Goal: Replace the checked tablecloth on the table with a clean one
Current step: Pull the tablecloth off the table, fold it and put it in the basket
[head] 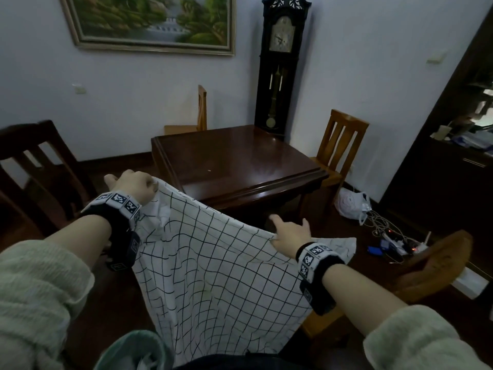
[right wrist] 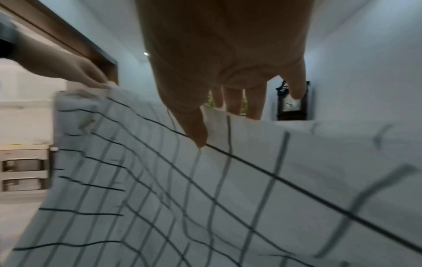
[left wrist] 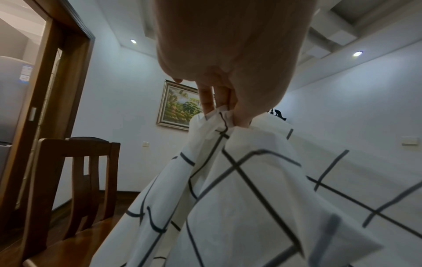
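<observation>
You face one dark wooden table (head: 240,161), square-edged, its polished top bare and glossy with a stepped moulded rim. Four wooden chairs show in the head view: one dark slatted chair (head: 40,166) at nine o'clock of the table, one pale chair (head: 198,113) at twelve o'clock by the wall, one pale slat-backed chair (head: 340,145) at three o'clock, and one curved pale chair back (head: 437,263) low at four o'clock beside your right arm. One tall dark longcase clock (head: 282,65) stands against the wall at one o'clock, and one framed landscape painting (head: 152,20) hangs at eleven o'clock.

You hold one checked tablecloth (head: 221,268), thin white fabric crossed by a fine dark grid, off the table and stretched in the air at six o'clock of it, sagging down toward your body with soft wrinkles.

Your left hand (head: 133,186) is raised, fingers curled into a fist round a bunched corner of the cloth; in the left wrist view the hem is pinched between thumb and fingers (left wrist: 206,101). Your right hand (head: 289,235) sits lower, palm down, thumb pressing the cloth's top edge against the fingers behind it while the little finger splays outward.

One white plastic bag (head: 352,205) and a tangle of cables (head: 386,231) lie on the floor at four o'clock.
</observation>
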